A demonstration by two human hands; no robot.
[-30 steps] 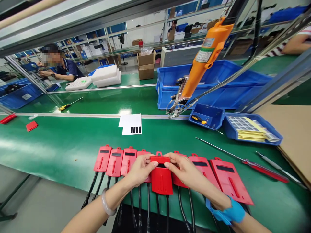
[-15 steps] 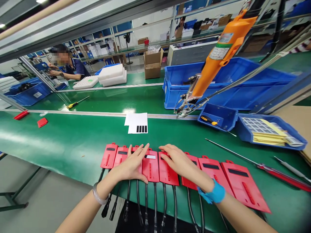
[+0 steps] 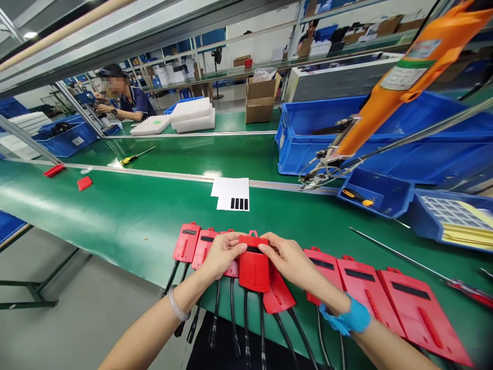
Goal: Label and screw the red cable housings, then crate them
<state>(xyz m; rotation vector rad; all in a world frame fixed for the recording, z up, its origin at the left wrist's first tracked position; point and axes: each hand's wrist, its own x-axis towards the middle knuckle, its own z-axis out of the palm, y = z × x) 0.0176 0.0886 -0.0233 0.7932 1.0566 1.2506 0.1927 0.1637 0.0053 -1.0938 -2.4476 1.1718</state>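
Note:
A row of several flat red plastic units with black cables lies along the near edge of the green belt (image 3: 115,216). One red unit (image 3: 253,270) is lifted a little above the row. My left hand (image 3: 222,253) pinches its upper left corner and my right hand (image 3: 287,258) pinches its upper right corner, thumbs near its dark slot. Another red unit (image 3: 278,295) lies tilted just under it. A white sheet with black strips (image 3: 233,195) rests on the belt beyond my hands.
An orange electric screwdriver (image 3: 389,90) hangs at the upper right over blue bins (image 3: 379,192). A red-handled screwdriver (image 3: 468,292) lies at the right. Loose red parts (image 3: 84,183) sit far left. Another person (image 3: 127,100) works across the line.
My hands were lying flat on the row half a second ago. Now both pinch one red unit and hold it raised. The camera view has shifted to the left.

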